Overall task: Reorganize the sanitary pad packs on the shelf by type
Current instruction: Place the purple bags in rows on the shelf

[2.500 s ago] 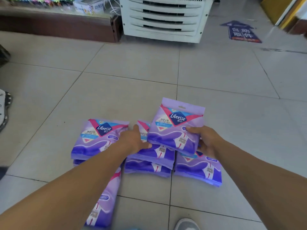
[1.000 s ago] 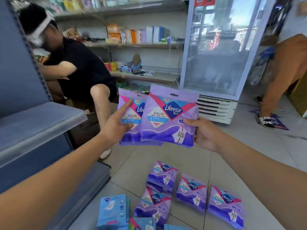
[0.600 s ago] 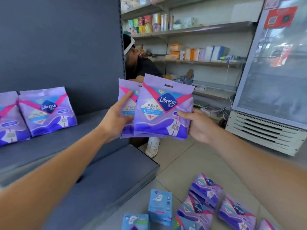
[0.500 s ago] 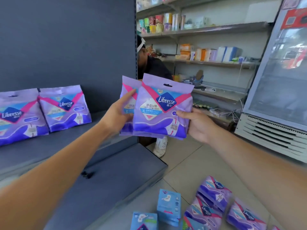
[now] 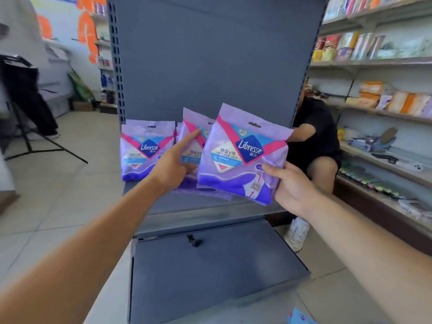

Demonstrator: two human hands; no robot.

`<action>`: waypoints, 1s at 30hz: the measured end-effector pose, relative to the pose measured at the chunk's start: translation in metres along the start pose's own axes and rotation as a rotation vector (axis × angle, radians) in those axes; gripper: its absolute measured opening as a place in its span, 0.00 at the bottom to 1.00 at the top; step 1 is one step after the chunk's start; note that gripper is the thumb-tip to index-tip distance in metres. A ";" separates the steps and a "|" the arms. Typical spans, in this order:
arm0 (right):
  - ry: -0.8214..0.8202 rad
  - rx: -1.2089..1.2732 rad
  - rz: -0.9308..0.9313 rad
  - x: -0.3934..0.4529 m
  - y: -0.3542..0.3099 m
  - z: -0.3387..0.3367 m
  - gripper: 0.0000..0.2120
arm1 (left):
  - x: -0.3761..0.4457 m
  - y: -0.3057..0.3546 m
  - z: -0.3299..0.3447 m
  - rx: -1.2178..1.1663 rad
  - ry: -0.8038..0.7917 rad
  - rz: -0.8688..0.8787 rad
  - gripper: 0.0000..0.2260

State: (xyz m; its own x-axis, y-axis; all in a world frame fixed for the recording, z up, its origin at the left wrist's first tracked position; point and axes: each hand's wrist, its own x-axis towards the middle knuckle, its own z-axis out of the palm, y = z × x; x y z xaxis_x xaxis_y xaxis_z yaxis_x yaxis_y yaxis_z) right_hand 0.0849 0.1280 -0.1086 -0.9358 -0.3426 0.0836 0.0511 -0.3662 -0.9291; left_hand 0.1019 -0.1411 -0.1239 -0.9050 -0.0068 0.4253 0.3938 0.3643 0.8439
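Right hand (image 5: 291,188) pinches one purple pack (image 5: 243,155) by its lower right corner. Left hand (image 5: 174,164) grips a second pack (image 5: 195,136). A third pack (image 5: 146,150) stands at the shelf (image 5: 205,206) left edge.

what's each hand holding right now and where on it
Right hand grips the front purple pack at its lower right corner. Left hand holds the second pack by its left side.

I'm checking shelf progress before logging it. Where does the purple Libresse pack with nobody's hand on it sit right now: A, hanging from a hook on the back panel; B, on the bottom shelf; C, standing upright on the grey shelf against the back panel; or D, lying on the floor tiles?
C: the untouched purple pack stands upright on the grey shelf, its back to the back panel.
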 end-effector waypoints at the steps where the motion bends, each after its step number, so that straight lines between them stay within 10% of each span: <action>1: -0.012 -0.005 0.011 0.008 0.004 0.008 0.25 | -0.004 -0.007 -0.015 0.029 0.035 -0.014 0.38; 15: -0.158 -0.018 0.109 0.089 0.065 0.081 0.19 | -0.034 -0.104 -0.137 -0.011 0.293 -0.188 0.38; 30: -0.178 -0.019 0.148 0.144 0.115 0.104 0.21 | -0.003 -0.132 -0.128 0.693 0.327 -0.162 0.33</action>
State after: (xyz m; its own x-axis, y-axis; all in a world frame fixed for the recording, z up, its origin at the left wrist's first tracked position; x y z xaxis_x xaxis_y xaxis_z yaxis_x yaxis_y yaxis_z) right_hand -0.0073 -0.0532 -0.1661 -0.8423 -0.5390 0.0064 0.1752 -0.2850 -0.9424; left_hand 0.0730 -0.3082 -0.1942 -0.8071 -0.3442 0.4797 -0.0266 0.8329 0.5528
